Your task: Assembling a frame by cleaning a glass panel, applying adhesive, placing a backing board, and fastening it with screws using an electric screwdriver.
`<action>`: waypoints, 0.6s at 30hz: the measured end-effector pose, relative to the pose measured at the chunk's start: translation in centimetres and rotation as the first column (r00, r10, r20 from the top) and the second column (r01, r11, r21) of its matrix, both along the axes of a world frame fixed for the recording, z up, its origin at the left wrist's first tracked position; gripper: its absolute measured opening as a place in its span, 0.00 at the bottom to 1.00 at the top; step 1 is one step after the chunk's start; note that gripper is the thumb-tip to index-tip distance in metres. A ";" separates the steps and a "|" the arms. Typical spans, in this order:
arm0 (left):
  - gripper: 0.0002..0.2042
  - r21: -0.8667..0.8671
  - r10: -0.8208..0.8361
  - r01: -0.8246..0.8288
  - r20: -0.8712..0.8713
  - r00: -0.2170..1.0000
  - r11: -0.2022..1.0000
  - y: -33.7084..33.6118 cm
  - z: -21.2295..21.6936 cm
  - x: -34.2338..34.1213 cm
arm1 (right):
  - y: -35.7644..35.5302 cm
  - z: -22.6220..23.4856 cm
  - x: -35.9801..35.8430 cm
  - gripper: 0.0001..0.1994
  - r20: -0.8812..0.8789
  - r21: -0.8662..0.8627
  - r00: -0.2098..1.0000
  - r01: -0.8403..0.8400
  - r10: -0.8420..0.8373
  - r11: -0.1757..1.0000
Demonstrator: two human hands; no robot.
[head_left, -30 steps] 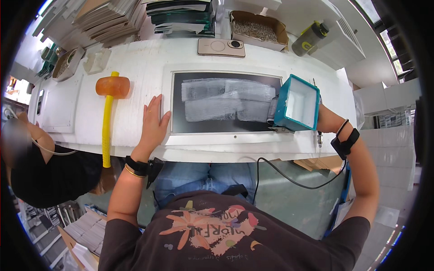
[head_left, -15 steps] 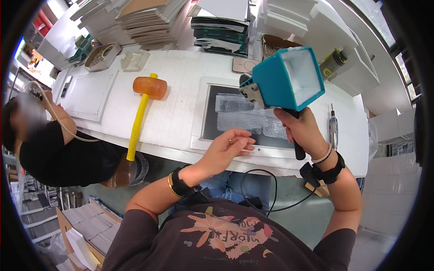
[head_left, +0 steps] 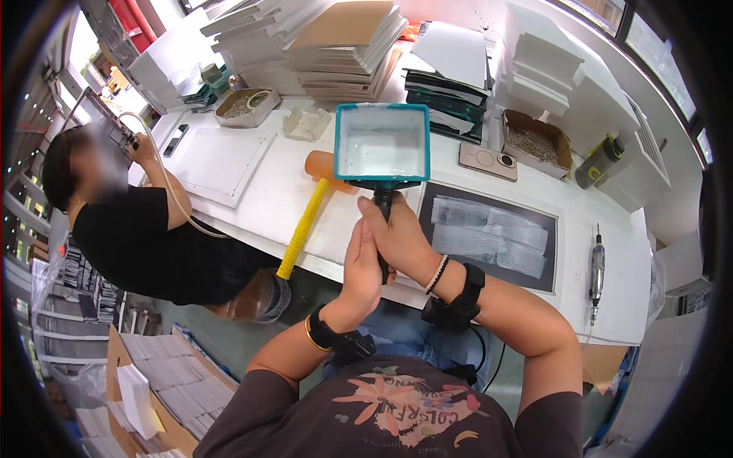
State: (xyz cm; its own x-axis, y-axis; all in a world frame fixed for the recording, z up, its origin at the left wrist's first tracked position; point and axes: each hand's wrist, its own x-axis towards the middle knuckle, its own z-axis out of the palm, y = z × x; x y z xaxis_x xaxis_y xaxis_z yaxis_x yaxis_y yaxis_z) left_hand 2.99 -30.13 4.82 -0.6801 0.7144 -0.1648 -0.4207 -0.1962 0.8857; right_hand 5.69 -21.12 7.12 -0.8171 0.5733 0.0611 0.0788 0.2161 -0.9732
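Observation:
In front of me I hold up a glue applicator (head_left: 382, 143), a teal box-shaped hopper on a black handle, its open top facing up. White paste coats its inside. My right hand (head_left: 401, 233) is closed around the handle just below the hopper. Pressed against the handle's other side is my left hand (head_left: 360, 263), touching the right one; its fingers are partly hidden. Right of the hands lies a dark panel (head_left: 489, 266) with several streaky white bands of paste. A mallet (head_left: 304, 229) with an orange head and yellow handle lies left of them, its head partly behind the hopper.
Along the back stand board stacks (head_left: 347, 49), dark-green sheets (head_left: 447, 103), a phone (head_left: 487, 162), a box of small bits (head_left: 537, 145) and a bottle (head_left: 599, 162). A slim metal tool (head_left: 596, 271) lies at right. A co-worker (head_left: 153, 229) sits at left near a white panel (head_left: 221, 164).
The applicator has swung left, away from above the dark panel, and turned hopper-up. My left hand has come up from open beside the panel to the handle. My view has shifted left.

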 end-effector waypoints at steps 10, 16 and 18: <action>0.17 -0.263 -0.042 -0.021 -0.232 0.972 0.965 -3.7 2.9 -17.8 | 1.8 0.7 13.2 0.17 0.229 -0.030 0.591 -0.790 0.774 0.612; 0.17 -0.324 -0.018 -0.082 -0.294 0.956 0.943 -0.9 1.8 -26.5 | 2.3 -3.5 25.0 0.19 0.428 -0.445 0.456 -0.645 0.781 0.621; 0.17 -0.301 -0.002 -0.092 -0.298 0.955 0.949 0.1 0.9 -28.2 | 1.7 -5.7 29.0 0.18 0.497 -0.427 0.442 -0.625 0.747 0.654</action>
State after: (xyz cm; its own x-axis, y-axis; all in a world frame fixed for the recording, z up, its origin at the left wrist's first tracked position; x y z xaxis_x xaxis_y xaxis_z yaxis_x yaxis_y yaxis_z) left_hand -25.21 -30.03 5.75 -0.7616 0.6274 -0.1621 -0.1329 0.0935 0.9867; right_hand 34.73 -19.43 1.45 -0.7589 -0.2425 -0.6044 0.5263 0.3183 -0.7885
